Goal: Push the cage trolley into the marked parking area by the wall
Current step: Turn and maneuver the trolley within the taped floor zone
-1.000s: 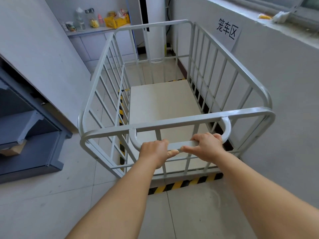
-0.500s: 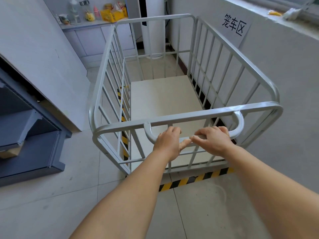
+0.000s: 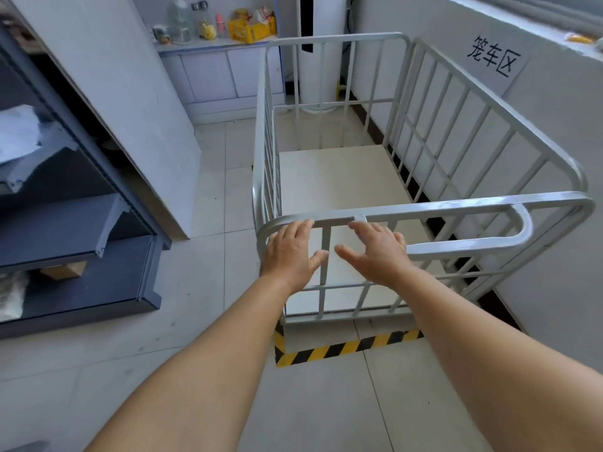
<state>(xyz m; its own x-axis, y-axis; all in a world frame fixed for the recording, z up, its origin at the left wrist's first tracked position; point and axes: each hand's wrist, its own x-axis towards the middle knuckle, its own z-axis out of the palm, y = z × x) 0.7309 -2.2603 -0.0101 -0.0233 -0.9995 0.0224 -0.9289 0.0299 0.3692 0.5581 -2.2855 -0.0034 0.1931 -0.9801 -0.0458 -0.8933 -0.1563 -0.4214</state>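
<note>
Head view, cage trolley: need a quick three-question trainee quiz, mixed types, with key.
1. True or false: the left hand grips the grey metal cage trolley with curled fingers.
2. Which side of the trolley faces the white wall with the paper sign? A) left B) right
3. Fill in: the black-and-yellow striped floor tape shows just ___ the trolley's near end.

Key: 1 false, both the left and the right hand are open with straight fingers; 2 B; 3 behind.
</note>
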